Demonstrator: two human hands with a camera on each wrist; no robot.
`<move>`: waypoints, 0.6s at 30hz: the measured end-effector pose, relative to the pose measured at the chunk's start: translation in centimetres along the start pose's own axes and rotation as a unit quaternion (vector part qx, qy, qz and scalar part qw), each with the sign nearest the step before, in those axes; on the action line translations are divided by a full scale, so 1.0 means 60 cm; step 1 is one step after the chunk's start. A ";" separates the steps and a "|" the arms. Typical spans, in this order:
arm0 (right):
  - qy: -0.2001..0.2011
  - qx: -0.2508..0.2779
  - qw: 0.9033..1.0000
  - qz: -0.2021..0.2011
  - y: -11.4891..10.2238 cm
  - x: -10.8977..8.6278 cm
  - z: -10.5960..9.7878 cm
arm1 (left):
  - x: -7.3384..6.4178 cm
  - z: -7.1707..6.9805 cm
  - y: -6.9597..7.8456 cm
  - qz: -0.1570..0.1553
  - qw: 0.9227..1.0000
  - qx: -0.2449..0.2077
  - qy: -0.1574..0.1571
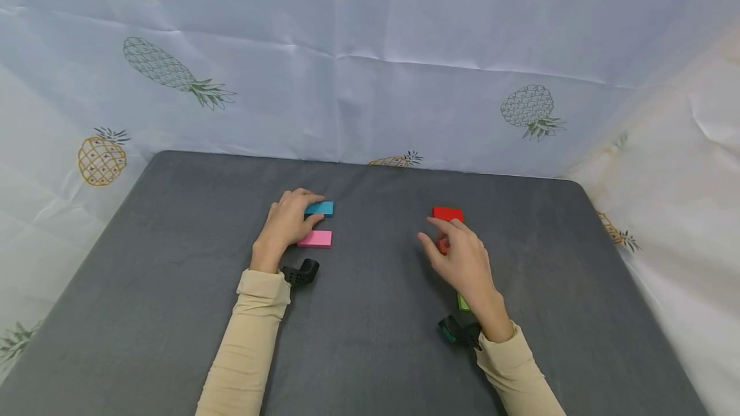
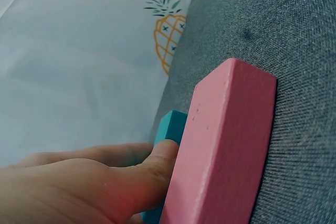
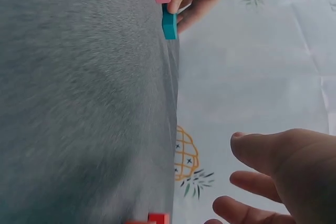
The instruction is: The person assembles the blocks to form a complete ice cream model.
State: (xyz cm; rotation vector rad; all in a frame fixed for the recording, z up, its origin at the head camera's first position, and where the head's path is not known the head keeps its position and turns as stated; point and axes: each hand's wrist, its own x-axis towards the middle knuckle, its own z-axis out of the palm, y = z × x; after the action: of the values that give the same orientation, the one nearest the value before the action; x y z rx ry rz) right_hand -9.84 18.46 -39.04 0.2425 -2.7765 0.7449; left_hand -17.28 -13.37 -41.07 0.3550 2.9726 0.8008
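My left hand (image 1: 312, 208) reaches over a blue block (image 1: 325, 208) on the grey table (image 1: 376, 313); its fingers curl over the far side and its thumb (image 2: 152, 166) lies between that block and a pink block (image 1: 315, 239). The left wrist view shows the thumb tip against the pink block (image 2: 220, 145), with the blue block (image 2: 170, 121) behind. My right hand (image 1: 439, 236) hovers with spread, relaxed fingers and holds nothing. It is just in front of a red block (image 1: 448, 214) and above a second red piece (image 1: 442, 246). A green block (image 1: 462, 302) is partly hidden under that wrist.
A white cloth (image 1: 370, 82) printed with pineapples rises behind the table and on both sides. Black wrist-camera mounts (image 1: 300, 273) sit at each wrist. The right wrist view shows the table (image 3: 79, 103) edge and the red block (image 3: 157, 217) at the bottom.
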 end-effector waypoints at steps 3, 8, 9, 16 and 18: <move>0.000 0.006 1.000 0.014 0.009 -0.020 -0.012 | 0.000 0.000 0.000 -0.002 1.000 -0.002 0.000; -0.011 -0.004 0.999 0.045 0.020 -0.048 -0.028 | -0.001 0.001 0.000 -0.005 1.000 -0.002 -0.001; -0.014 -0.008 0.999 0.052 0.023 -0.053 -0.031 | -0.001 0.000 0.000 -0.006 1.000 -0.001 -0.001; -0.023 -0.030 0.996 0.078 0.039 -0.079 -0.044 | -0.001 0.000 -0.001 -0.004 1.000 -0.002 0.001; -0.034 -0.037 0.995 0.088 0.043 -0.084 -0.046 | -0.001 0.000 -0.001 -0.004 1.000 -0.003 0.000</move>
State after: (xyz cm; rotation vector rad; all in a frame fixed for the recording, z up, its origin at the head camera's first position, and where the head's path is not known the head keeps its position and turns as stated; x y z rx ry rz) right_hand -5.06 22.55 -39.37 0.0076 -2.9118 0.6839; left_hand -17.24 -13.42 -41.09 0.3413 2.9689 0.8097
